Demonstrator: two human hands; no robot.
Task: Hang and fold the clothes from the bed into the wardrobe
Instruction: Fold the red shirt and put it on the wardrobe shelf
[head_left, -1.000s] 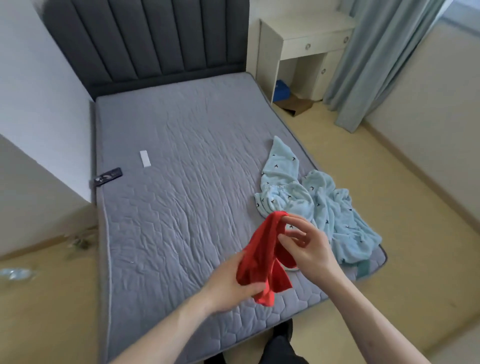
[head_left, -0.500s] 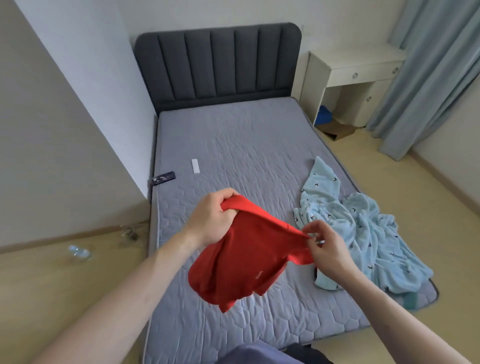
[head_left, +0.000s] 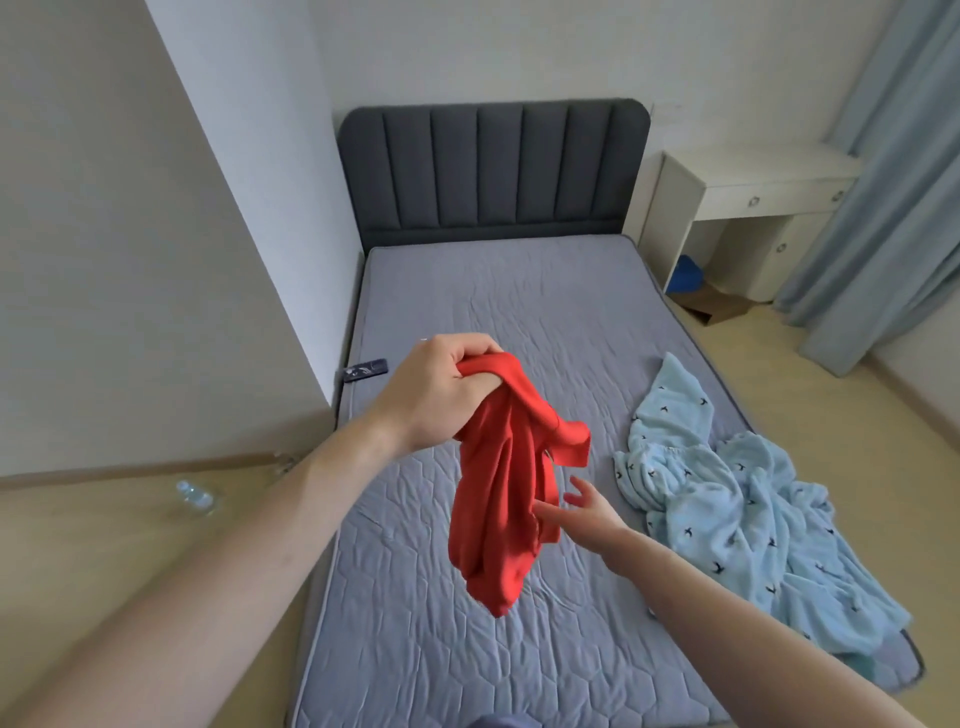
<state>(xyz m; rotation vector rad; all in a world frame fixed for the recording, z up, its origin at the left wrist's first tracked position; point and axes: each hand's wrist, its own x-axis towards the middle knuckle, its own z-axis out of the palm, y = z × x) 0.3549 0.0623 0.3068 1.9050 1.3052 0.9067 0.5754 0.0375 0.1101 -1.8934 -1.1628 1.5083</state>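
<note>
My left hand (head_left: 441, 395) grips the top of a red garment (head_left: 498, 499) and holds it up over the grey mattress (head_left: 498, 301); the cloth hangs down in loose folds. My right hand (head_left: 584, 512) is lower, fingers spread, its fingertips at the hanging red cloth without gripping it. A light blue garment (head_left: 727, 509) with small dark bird marks lies crumpled on the mattress's right side, reaching its foot corner. No wardrobe is in view.
A dark padded headboard (head_left: 493, 166) stands at the far end. A white desk (head_left: 753, 208) and grey-blue curtain (head_left: 883, 182) are at the right. A dark remote (head_left: 365, 370) lies at the mattress's left edge. A plastic bottle (head_left: 195, 498) lies on the floor left.
My right hand let go of the red garment and opened below it. My left hand raised the garment, which now hangs bunched instead of stretched between both hands. The view tilted upward.
</note>
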